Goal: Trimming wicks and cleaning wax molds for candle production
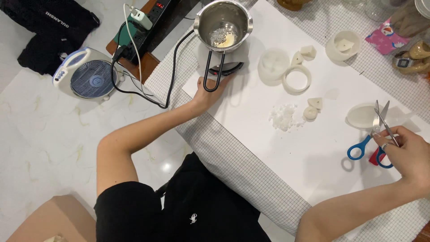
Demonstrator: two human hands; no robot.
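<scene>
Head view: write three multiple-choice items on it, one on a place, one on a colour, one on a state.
1. Where does the metal pot stand?
A. on the small heater plate
B. on the floor
C. beside the scissors

2. What colour are the handles of the scissors?
A. green
B. blue
C. yellow

3. What is the left hand doing?
A. lying flat in the lap
B. holding the wire pot handle
C. gripping the fan

Answers:
1 A, the pot sits on the heater plate at the white mat's far corner.
2 B, both loops are blue, by the right hand.
3 B, its fingers meet the handle loop.
</scene>
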